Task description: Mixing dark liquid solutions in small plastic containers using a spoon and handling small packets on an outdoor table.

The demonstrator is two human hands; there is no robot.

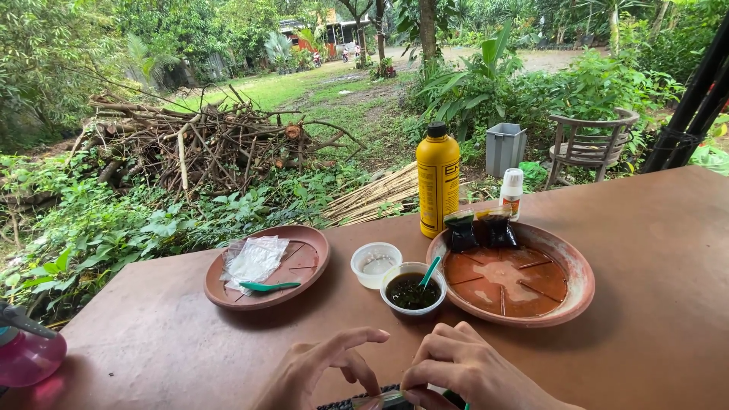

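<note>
My left hand (pixel 323 370) and my right hand (pixel 471 372) meet at the bottom edge, both pinching a small clear packet (pixel 382 399) with a green edge; most of it is cut off by the frame. Just beyond them a small white cup (pixel 412 288) holds dark liquid and a green spoon (pixel 430 270). An empty clear cup (pixel 375 263) stands beside it. A clay saucer (pixel 569 292) on the right carries two dark sachets (pixel 480 230). A second clay saucer (pixel 304 281) on the left holds a crumpled clear bag (pixel 254 260) and another green spoon (pixel 268 286).
A yellow bottle (pixel 438 181) with a black cap and a small white bottle (pixel 512 193) stand at the brown table's (pixel 653 250) far edge. A pink spray bottle (pixel 26 353) sits at the far left. Beyond lie plants, a branch pile, a grey bin and a wooden chair.
</note>
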